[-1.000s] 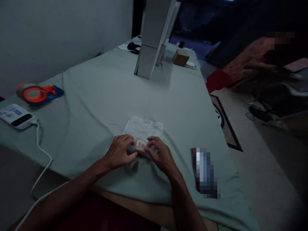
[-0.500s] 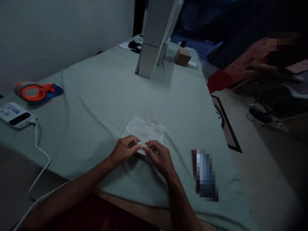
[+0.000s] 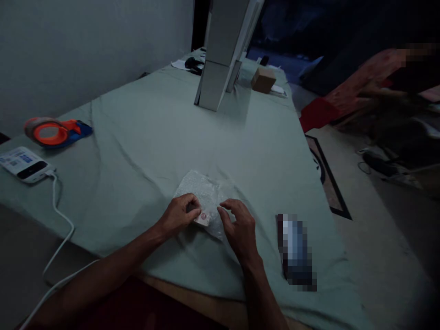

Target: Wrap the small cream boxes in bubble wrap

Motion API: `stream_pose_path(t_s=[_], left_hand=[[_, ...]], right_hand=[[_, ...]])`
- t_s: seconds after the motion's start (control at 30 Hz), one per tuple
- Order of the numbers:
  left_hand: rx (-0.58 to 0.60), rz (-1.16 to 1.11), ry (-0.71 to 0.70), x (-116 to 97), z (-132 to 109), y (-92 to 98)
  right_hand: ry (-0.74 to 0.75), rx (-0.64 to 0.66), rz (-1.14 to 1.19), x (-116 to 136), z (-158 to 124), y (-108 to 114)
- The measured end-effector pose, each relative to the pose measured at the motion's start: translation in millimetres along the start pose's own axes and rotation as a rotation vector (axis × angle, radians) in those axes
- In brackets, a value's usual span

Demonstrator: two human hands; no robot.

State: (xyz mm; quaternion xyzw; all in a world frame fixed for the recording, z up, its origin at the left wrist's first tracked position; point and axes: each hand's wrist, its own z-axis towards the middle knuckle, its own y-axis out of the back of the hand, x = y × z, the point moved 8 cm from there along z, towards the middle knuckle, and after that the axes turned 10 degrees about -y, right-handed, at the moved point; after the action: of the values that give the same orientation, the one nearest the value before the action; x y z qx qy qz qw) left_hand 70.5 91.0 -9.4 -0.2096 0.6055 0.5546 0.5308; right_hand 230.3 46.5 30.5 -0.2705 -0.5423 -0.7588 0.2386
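Note:
A sheet of clear bubble wrap (image 3: 195, 185) lies on the cloth in front of me, partly hidden by my hands. A small pale box (image 3: 203, 220) with a reddish mark sits at its near end, its far part covered by the wrap. My left hand (image 3: 179, 213) is closed at the left end of the box, thumb and fingers curled onto it. To the right, my right hand (image 3: 239, 224) is raised just beside the wrap's right part, thumb and forefinger apart with nothing visible between them.
An orange-and-blue tape dispenser (image 3: 57, 132) and a white device (image 3: 27, 164) with a cable are at left. A blurred-out object (image 3: 295, 250) lies at right. Tall white boxes (image 3: 213, 85) and a brown box (image 3: 263, 80) stand farther back. Another person's arm (image 3: 364, 78) shows at right.
My right hand has let go of the small box and moved right, its fingers parting. The bubble wrap now shows spread over and to the right of the box. My left hand stays at the box.

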Motion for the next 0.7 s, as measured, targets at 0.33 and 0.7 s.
stream_pose_path(t_s=[0.33, 0.7], left_hand=[[0.022, 0.032, 0.028, 2.5, -0.4, 12.5], [-0.055, 0.521, -0.054, 9.8, -3.3, 29.5]], right_hand=[[0.266, 0.31, -0.446, 43.8, -25.5, -28.8], [0.346, 0.352, -0.635, 57.6, -21.5, -37.7]])
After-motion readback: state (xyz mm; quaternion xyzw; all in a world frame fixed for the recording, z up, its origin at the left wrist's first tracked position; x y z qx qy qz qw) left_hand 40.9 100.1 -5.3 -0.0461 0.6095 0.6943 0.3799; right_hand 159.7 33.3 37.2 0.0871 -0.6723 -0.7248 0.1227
